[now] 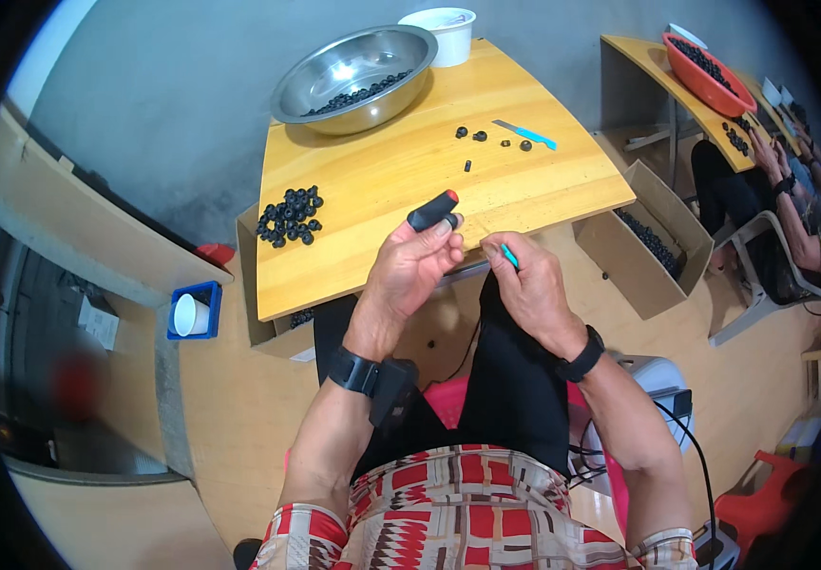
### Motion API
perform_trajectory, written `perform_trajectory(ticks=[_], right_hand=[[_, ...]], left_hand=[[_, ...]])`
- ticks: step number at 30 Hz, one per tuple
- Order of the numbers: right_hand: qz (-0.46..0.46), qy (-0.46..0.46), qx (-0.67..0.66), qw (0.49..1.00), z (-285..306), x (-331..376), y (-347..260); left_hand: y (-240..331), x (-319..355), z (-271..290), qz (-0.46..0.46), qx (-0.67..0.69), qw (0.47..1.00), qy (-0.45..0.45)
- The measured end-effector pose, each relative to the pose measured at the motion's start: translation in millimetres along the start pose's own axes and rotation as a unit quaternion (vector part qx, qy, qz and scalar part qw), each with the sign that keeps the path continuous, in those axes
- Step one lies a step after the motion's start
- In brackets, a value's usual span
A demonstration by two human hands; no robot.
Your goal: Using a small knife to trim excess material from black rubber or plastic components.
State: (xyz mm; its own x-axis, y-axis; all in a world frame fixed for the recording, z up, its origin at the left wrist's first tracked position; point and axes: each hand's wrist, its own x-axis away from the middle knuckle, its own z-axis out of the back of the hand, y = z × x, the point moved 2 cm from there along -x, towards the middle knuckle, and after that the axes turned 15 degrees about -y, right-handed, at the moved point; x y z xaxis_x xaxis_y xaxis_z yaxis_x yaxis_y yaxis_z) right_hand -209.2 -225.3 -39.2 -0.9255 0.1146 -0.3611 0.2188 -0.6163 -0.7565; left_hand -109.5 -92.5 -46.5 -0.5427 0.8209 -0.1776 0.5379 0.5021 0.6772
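Note:
My left hand [415, 266] is closed at the table's front edge, pinching a small black rubber part [451, 220] between thumb and fingers. A black sleeve with a red end [432, 211] appears to cover its index finger. Beside it, a little lower, my right hand [532, 290] is wrapped round a teal tool handle [509, 256]; the rest of that tool is hidden. A heap of small round black parts [290, 216] lies on the left of the table. Farther back on the right rests a teal-handled knife [525, 134], near several loose black pieces [480, 136].
On the wooden table [391, 180], a steel bowl [358, 81] of black parts stands beside a white tub [448, 38]. Cardboard boxes [620, 261] flank the table. A blue tray [195, 311] holds a white cup. At right, another person sits by a red basin [708, 76].

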Motion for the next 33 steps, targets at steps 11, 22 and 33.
perform_trajectory(ticks=[11, 22, 33], right_hand=[[0.099, -0.048, 0.199, 0.974, -1.9, 2.4, -7.6], [0.098, -0.051, 0.214, 0.97, -2.7, 4.3, -9.2], [0.081, -0.091, 0.175, 0.977, -10.2, 3.0, -6.3]], left_hand=[[-20.2, 23.4, -2.3, -0.005, 0.067, 0.997, -0.033], [-25.3, 31.5, -4.2, 0.026, 0.071, 0.997, -0.029], [-21.9, 37.1, -2.7, 0.002, 0.059, 0.998, -0.022]])
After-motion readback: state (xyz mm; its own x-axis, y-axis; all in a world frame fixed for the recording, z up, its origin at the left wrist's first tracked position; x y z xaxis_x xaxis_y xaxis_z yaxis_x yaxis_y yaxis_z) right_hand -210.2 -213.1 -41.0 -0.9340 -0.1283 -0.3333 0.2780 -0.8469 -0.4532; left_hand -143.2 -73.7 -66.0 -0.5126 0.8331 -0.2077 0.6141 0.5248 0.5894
